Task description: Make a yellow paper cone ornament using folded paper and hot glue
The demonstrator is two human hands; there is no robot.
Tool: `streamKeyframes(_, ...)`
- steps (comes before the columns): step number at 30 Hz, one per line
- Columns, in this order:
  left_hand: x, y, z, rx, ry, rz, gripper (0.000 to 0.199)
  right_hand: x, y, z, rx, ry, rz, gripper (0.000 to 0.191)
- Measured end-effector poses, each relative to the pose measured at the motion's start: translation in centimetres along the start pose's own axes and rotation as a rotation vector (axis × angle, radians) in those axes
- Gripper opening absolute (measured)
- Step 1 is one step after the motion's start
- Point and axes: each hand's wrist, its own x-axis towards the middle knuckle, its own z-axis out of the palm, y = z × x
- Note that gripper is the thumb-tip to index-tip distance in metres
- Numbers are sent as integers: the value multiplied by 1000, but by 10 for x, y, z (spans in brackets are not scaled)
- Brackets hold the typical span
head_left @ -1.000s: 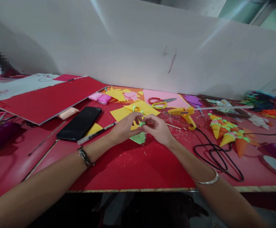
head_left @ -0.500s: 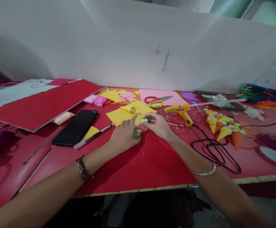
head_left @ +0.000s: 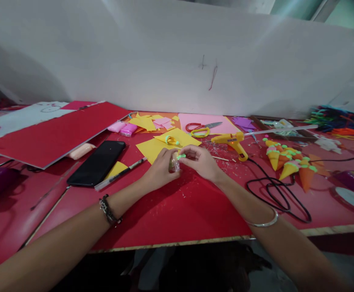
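Observation:
My left hand (head_left: 160, 172) is closed around a small clear plastic packet (head_left: 174, 163) with greenish stuff inside. Between the fingertips of my right hand (head_left: 202, 163) is a bit of light green clay (head_left: 181, 156), right at the packet's top; I cannot tell whether the two are joined. Just beyond my hands, a small rolled yellow paper cone (head_left: 172, 141) edged with green dots lies on yellow paper (head_left: 148, 149). A yellow glue gun (head_left: 230, 140) rests to the right of my right hand, its small orange light lit.
Scissors (head_left: 200, 130) lie on pink paper behind. Decorated paper cones (head_left: 290, 168) and a looped black cord (head_left: 274, 198) are at right. A phone (head_left: 97, 164), a pen (head_left: 120, 174) and a large red board (head_left: 58, 129) occupy the left. A pale wall (head_left: 152, 61) stands behind the table.
My right hand has shifted slightly left, bringing the green clay close against the packet. My left hand has turned, and the packet now sits higher, between thumb and fingers.

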Motion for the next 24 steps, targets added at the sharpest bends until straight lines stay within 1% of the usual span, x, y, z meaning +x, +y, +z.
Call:
streamKeyframes(2, 1, 1, -1, -43, -16, -38, 36, -1, -2, 2, 14, -18, 5, 14)
streamKeyframes(3, 1, 2, -2, -56, -24, -61, 36, -1, -2, 3, 13, -20, 4, 14)
streamKeyframes(5, 2, 3, -5, -84, -50, -92, 39, -2, -4, 4, -3, -13, -7, 14)
streamKeyframes(10, 3, 7, -11, -149, -121, -122, 46, -2, -5, 4, -18, -18, -28, 13)
streamKeyframes(13, 3, 6, -11, -121, -116, -129, 48, -2, -6, 4, -15, 11, -21, 15)
streamKeyframes(17, 1, 4, -11, -85, -87, -92, 51, -3, -8, 5, 35, 94, 0, 20)
streamKeyframes(20, 1, 4, -12, -95, -48, -96, 52, -4, -11, 8, 56, 94, -25, 17)
streamKeyframes(22, 0, 4, -13, -125, -33, -103, 52, -6, -14, 9, -10, 74, -67, 16)
streamKeyframes(24, 0, 4, -13, -165, -45, -94, 50, -9, -16, 10, -132, 68, -111, 17)
